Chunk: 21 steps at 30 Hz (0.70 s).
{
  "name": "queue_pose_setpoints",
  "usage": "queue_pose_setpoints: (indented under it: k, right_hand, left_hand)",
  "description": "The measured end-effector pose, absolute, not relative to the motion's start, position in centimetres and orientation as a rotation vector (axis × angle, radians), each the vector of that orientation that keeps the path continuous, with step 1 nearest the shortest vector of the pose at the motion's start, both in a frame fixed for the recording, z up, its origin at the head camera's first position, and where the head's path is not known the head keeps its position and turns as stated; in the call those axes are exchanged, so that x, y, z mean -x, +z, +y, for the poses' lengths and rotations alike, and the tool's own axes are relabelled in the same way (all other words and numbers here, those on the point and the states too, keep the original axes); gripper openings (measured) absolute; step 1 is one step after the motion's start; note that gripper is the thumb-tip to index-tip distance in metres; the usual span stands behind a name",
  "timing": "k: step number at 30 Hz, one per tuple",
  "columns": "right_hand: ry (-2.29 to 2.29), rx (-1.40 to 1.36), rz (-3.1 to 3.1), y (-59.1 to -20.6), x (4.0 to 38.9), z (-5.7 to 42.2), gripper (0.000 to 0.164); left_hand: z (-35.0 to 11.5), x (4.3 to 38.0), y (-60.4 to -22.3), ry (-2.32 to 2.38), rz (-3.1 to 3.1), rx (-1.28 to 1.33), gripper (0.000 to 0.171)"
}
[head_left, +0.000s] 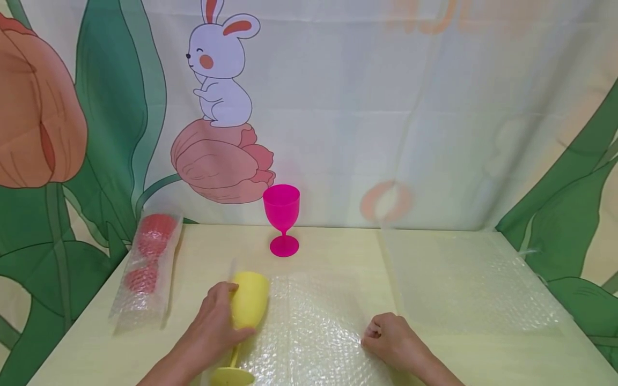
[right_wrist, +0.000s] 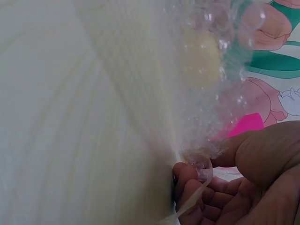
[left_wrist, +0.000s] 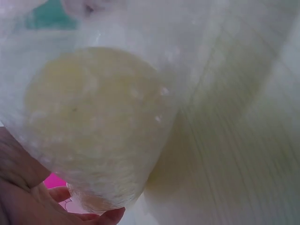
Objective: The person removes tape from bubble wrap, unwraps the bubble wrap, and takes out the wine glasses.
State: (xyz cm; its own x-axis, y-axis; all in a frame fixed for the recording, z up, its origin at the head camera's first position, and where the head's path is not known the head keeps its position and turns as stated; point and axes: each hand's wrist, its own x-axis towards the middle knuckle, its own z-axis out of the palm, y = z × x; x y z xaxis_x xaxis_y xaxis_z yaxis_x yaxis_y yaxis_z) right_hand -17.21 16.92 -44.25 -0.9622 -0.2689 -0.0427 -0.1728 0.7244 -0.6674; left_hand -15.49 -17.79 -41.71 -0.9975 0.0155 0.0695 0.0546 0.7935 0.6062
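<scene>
A yellow plastic goblet [head_left: 249,300] lies tilted along the left side of a sheet of bubble wrap [head_left: 309,332], its round foot toward the front. My left hand [head_left: 219,319] grips the goblet's bowl, fingers at the far side and thumb across the near side. The left wrist view shows the goblet [left_wrist: 93,117] blurred behind cloudy wrap, above the left hand [left_wrist: 61,201]. At the sheet's right edge, my right hand [head_left: 393,340] pinches the bubble wrap. The right wrist view shows the wrap [right_wrist: 201,108] rising from between the thumb and fingers [right_wrist: 229,145].
A magenta goblet [head_left: 282,214] stands upright at the back of the table [head_left: 338,246]. Red goblet-shaped contents [head_left: 153,236] lie inside a bubble-wrap bundle [head_left: 140,319] at the left. Another bubble-wrap sheet [head_left: 463,284] is spread at the right. A printed cloth [head_left: 328,80] hangs behind.
</scene>
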Motion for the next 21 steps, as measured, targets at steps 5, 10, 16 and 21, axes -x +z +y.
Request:
queue_pose_setpoints:
  k: [5, 10, 16, 21]
  right_hand:
    - [-1.035, 0.317, 2.818, -44.2, 17.3, 16.6, 0.029]
    - [-1.022, 0.306, 2.853, -44.2, 17.3, 16.4, 0.034]
    - [-0.982, 0.286, 2.901, -44.3, 17.5, 16.2, 0.03]
    - [-0.951, 0.286, 2.923, -44.1, 17.7, 16.1, 0.024]
  left_hand:
    - [-18.2, 16.0, -41.8, -1.009, -2.909, 0.062, 0.085]
    - [-18.5, 16.4, -41.7, -1.044, -2.925, 0.054, 0.087]
    - [-19.0, 17.0, -41.5, -1.074, -2.938, 0.034, 0.088]
    - [-19.5, 17.5, -41.7, -1.093, -2.935, 0.063, 0.089]
